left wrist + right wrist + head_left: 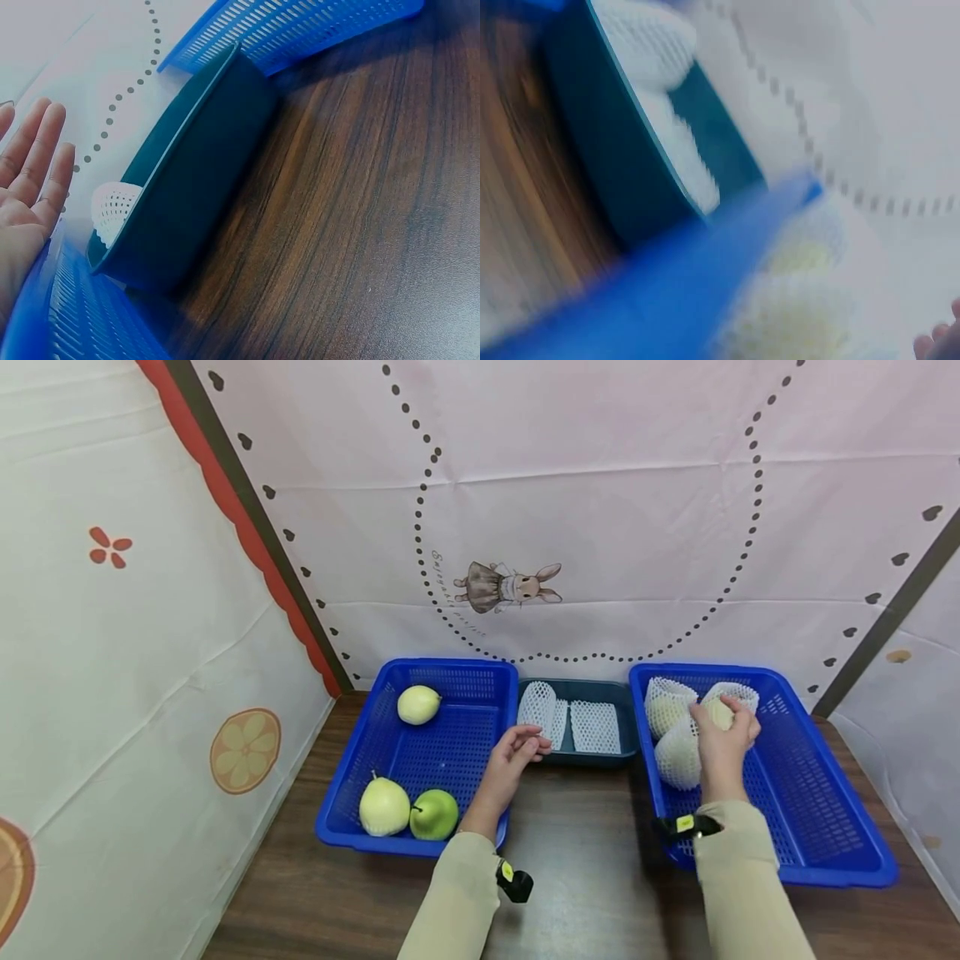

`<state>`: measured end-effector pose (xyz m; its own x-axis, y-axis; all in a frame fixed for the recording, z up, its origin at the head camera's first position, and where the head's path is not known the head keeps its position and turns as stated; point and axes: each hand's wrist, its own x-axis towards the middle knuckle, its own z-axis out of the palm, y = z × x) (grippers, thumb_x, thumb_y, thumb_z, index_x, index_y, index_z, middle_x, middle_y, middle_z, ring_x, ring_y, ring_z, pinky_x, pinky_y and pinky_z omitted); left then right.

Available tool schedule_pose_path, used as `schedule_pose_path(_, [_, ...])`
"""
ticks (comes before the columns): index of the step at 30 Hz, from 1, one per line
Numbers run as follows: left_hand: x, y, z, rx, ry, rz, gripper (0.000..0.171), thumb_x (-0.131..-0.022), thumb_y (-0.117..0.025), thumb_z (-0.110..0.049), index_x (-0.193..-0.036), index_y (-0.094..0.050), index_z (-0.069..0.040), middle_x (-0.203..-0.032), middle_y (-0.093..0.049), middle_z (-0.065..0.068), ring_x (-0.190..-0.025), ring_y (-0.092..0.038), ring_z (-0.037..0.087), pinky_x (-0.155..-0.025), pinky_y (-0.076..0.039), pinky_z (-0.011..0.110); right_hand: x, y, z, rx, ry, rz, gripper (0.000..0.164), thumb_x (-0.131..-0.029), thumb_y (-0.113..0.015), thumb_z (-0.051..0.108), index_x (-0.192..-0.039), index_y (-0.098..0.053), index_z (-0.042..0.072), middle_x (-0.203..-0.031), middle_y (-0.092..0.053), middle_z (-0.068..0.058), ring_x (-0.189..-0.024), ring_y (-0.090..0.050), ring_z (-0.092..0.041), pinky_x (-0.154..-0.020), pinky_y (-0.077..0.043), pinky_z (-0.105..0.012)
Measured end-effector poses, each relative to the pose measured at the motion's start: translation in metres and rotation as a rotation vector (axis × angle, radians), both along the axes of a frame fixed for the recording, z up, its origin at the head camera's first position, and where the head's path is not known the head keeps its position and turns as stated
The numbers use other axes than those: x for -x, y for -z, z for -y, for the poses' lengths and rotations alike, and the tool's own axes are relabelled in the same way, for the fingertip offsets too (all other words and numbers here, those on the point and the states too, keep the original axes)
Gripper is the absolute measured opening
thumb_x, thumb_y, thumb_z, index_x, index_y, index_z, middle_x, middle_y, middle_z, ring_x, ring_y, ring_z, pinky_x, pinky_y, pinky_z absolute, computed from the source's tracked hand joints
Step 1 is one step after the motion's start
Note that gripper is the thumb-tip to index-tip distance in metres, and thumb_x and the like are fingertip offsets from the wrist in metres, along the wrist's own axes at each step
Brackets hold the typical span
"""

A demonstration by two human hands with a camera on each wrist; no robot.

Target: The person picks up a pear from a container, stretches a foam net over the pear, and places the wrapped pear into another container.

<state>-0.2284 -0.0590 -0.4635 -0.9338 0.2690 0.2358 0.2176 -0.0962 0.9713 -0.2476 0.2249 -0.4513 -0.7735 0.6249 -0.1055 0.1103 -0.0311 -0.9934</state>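
Note:
My right hand is at the far end of the right blue basket, its thumb and fingers curled about a pale pear in a white foam net. Two more netted pears lie just left of it. Blur covers the right wrist view, where only a few fingers show in the corner. Over the left basket's right rim, my left hand hangs empty, fingers loosely extended toward the dark green tray. White foam nets lie in that tray.
The left blue basket holds a pale pear at the back, another pale pear and a green pear at the front. Printed cloth walls the back and sides of the wooden table.

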Motion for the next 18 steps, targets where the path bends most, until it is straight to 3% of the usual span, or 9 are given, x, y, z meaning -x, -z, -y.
schedule_pose_path(2, [0.000,0.000,0.000,-0.001,-0.005,-0.001,0.030,-0.097,-0.043,-0.005,-0.120,-0.044,0.014,-0.108,-0.056,0.034,-0.100,-0.055,0.042,-0.085,-0.047,0.038,-0.007,0.002,0.016,-0.045,-0.018,-0.018,0.046,-0.085,-0.063,0.012,-0.127,-0.047,0.004,-0.135,-0.027,-0.010,-0.123,-0.027,-0.024,-0.096,-0.028,-0.031])
schedule_pose_path(5, [0.000,0.001,0.000,-0.002,-0.016,0.013,0.029,-0.096,-0.045,-0.004,-0.120,-0.044,0.013,-0.108,-0.056,0.032,-0.099,-0.057,0.037,-0.082,-0.048,0.030,-0.017,0.013,0.036,-0.089,-0.141,0.022,0.041,-0.085,-0.059,0.002,-0.123,-0.048,-0.004,-0.130,-0.037,-0.019,-0.118,-0.036,-0.030,-0.091,-0.033,-0.035])
schedule_pose_path(9, [0.000,0.003,0.000,-0.007,-0.031,0.044,0.029,-0.095,-0.048,-0.002,-0.119,-0.045,0.014,-0.107,-0.057,0.030,-0.096,-0.059,0.032,-0.079,-0.047,0.023,-0.025,0.028,0.047,-0.122,-0.347,0.141,0.047,-0.086,-0.055,-0.002,-0.131,-0.041,-0.005,-0.137,-0.033,-0.027,-0.124,-0.033,-0.039,-0.096,-0.035,-0.046])
schedule_pose_path(13, [0.000,0.002,-0.004,0.043,-0.038,0.042,0.028,-0.093,-0.050,-0.001,-0.116,-0.047,0.015,-0.103,-0.059,0.030,-0.092,-0.060,0.035,-0.077,-0.047,0.023,-0.026,0.036,0.043,-0.170,-0.483,0.210,0.057,-0.086,-0.052,-0.007,-0.138,-0.032,0.001,-0.141,-0.025,-0.030,-0.128,-0.027,-0.043,-0.099,-0.029,-0.054])
schedule_pose_path(16, [-0.002,-0.011,-0.006,0.121,-0.006,0.050,0.026,-0.094,-0.051,-0.003,-0.114,-0.049,0.012,-0.101,-0.061,0.028,-0.088,-0.062,0.034,-0.075,-0.049,0.028,-0.027,0.039,0.039,-0.184,-0.536,0.245,0.059,-0.087,-0.050,-0.007,-0.141,-0.028,0.004,-0.142,-0.022,-0.029,-0.130,-0.024,-0.043,-0.100,-0.027,-0.056])
schedule_pose_path(18, [-0.002,-0.028,-0.001,0.187,0.065,0.064,0.027,-0.094,-0.052,-0.009,-0.116,-0.050,0.007,-0.102,-0.062,0.023,-0.088,-0.062,0.029,-0.075,-0.050,0.033,-0.028,0.040,0.038,-0.183,-0.540,0.261,0.059,-0.088,-0.050,-0.006,-0.141,-0.028,0.006,-0.143,-0.021,-0.028,-0.130,-0.023,-0.043,-0.100,-0.027,-0.056])
